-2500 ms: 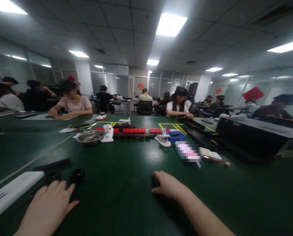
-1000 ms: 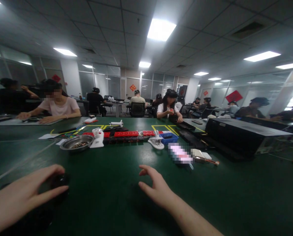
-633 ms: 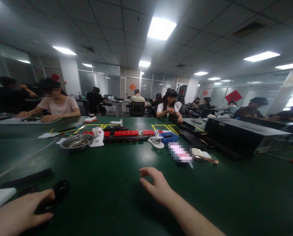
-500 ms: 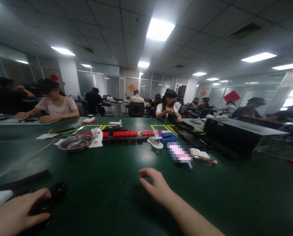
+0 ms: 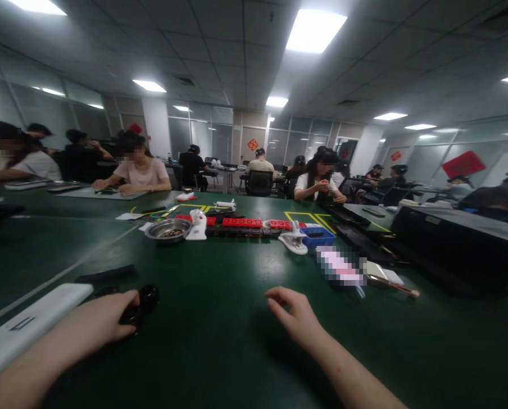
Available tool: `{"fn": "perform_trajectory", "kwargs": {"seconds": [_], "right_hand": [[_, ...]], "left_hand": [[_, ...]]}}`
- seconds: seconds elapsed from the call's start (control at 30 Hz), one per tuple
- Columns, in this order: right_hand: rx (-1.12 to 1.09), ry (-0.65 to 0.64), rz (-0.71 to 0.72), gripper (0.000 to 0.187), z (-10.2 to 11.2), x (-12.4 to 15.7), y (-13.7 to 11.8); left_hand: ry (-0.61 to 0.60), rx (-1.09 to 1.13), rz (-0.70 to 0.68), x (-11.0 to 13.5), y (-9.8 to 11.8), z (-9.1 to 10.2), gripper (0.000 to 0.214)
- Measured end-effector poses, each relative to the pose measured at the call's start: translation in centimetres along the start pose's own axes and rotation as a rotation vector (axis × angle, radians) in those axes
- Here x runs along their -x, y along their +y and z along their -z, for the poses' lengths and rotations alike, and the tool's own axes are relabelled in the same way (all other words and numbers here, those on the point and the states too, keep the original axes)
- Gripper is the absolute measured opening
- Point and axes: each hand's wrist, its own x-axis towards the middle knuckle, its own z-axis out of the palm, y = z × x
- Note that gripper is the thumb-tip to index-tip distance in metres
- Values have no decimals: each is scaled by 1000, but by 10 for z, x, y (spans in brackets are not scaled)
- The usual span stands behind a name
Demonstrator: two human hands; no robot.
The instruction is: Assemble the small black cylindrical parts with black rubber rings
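- Presently the left hand [image 5: 96, 326] lies low on the dark green surface [image 5: 220, 352]. Its fingers [image 5: 124, 300] are drawn narrow about the nearer of two black glossy round pieces [image 5: 150, 294], thumb on top and the rest tucked under, as far as the blur allows.
- Those pieces sit at the near left of the surface, close together. Whether they are joined I cannot tell.
- Just beside them, towards the near edge, lies a long white flat slab with rounded corners [image 5: 28, 326]. A black flat strip [image 5: 104, 274] rests a little beyond.
- The right hand [image 5: 299, 318] is near the middle, well apart from the pieces. Its fingers are loosely spread and slightly curled, holding nothing.
- As a judgement, the pieces look slick, so a pinch across the rim should hold better than pressure on the shiny top.
- Keeping the grasp low over the surface would limit any drop, and the forearm passes just beside the white slab, so it could nudge it.
- The free right hand seems well placed to steady whatever the left one handles.
- Farther off stand a shallow steel bowl [image 5: 167, 230], a small white plastic stand [image 5: 198, 224], a row of red blocks [image 5: 243, 222] and a small blue tray [image 5: 317, 234].
- A large black case [image 5: 458, 244] fills the right side.
- Other people sit across the room, their hands on their own work, well apart from these.
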Motion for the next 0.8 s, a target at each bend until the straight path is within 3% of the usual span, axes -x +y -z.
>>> {"fn": "perform_trajectory", "kwargs": {"seconds": [0.17, 0.37, 0.53, 0.7, 0.8], "right_hand": [[-1, -3, 6, 18, 0, 0, -1], [4, 14, 1, 18, -2, 1, 1], [0, 10, 4, 18, -4, 0, 3], [-12, 11, -1, 18, -4, 1, 3], [-19, 13, -7, 19, -4, 1, 2]], "left_hand": [[-34, 67, 17, 8, 11, 11, 27], [-23, 95, -37, 2, 0, -5, 38], [-92, 67, 81, -7, -6, -15, 44], [-69, 26, 134, -18, -30, -24, 48], [7, -19, 98, -25, -47, -32, 41]]}}
